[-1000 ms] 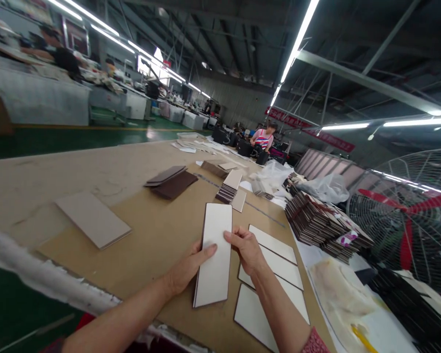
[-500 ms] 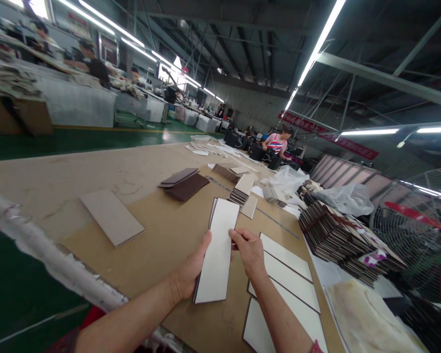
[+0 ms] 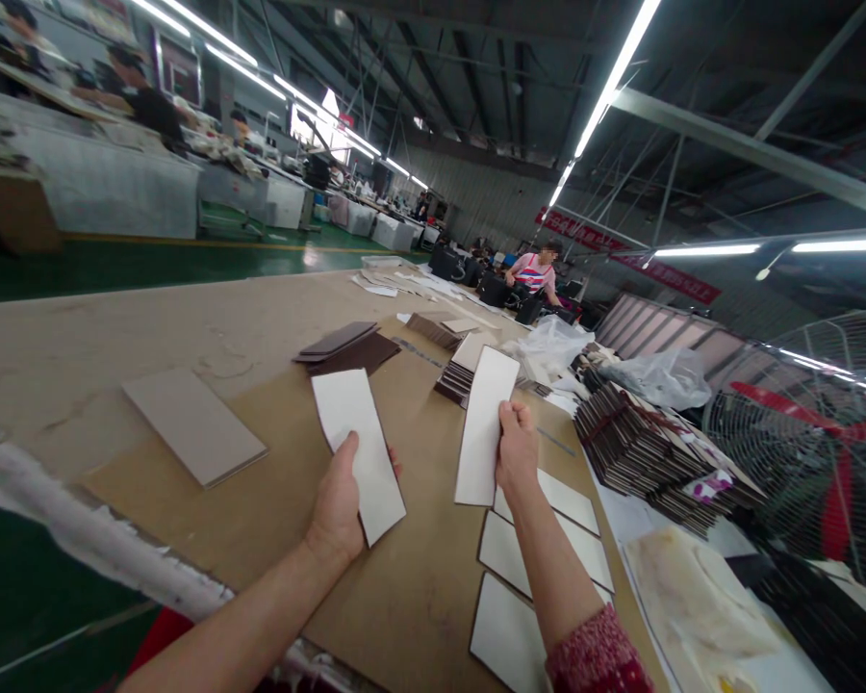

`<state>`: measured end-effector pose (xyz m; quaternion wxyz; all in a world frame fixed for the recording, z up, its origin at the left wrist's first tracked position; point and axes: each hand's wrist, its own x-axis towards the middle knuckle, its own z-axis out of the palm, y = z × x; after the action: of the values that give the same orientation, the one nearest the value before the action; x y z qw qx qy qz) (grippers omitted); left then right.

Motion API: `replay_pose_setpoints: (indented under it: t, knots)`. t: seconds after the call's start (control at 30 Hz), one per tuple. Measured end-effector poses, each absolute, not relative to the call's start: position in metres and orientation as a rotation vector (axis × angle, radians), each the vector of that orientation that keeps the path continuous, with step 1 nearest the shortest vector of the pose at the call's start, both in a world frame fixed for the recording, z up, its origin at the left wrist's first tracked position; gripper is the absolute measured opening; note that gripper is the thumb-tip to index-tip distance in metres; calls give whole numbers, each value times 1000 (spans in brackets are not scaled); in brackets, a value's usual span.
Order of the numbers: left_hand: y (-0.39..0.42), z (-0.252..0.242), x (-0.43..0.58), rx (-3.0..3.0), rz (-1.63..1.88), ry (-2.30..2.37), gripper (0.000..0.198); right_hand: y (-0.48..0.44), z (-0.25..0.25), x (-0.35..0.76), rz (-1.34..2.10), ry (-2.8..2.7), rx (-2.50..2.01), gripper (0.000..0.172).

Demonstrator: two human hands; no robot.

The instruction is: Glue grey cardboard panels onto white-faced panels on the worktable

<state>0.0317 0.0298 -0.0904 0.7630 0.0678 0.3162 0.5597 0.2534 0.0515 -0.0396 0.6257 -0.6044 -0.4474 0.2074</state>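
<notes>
My left hand (image 3: pixel 341 500) grips a long white card (image 3: pixel 357 448) over the brown cardboard sheet (image 3: pixel 289 462), thumb on its face and fingers behind. My right hand (image 3: pixel 517 452) is closed on a second white card (image 3: pixel 483 423), held up a little further right. Below that hand, three white cards with dark edges (image 3: pixel 541 549) lie in a row on the sheet. A small stack of dark-edged cards (image 3: pixel 462 371) sits just beyond the raised card.
A grey board (image 3: pixel 193 423) lies at the left. Dark brown pieces (image 3: pixel 346 348) rest further back. A big fanned pile of dark cards (image 3: pixel 656 457) and a red-bladed fan (image 3: pixel 815 452) stand right. A person in a striped top (image 3: pixel 534 274) sits far off.
The cards I held together have been pulled apart: my left hand kept one and swung left, my right hand lifted the other up and to the right.
</notes>
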Motion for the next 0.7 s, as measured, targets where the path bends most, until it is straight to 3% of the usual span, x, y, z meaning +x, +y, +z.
replay_pose_setpoints:
  t: [0.13, 0.3, 0.7]
  knots:
    - [41, -100, 32, 120, 1427, 858, 23, 81, -31, 277, 427, -1340, -1515, 30]
    - [46, -106, 32, 157, 1548, 989, 19, 121, -51, 262, 472, -1817, -1617, 16]
    - [44, -118, 36, 366, 1332, 969, 19, 126, -99, 243, 72, -2247, -1948, 36]
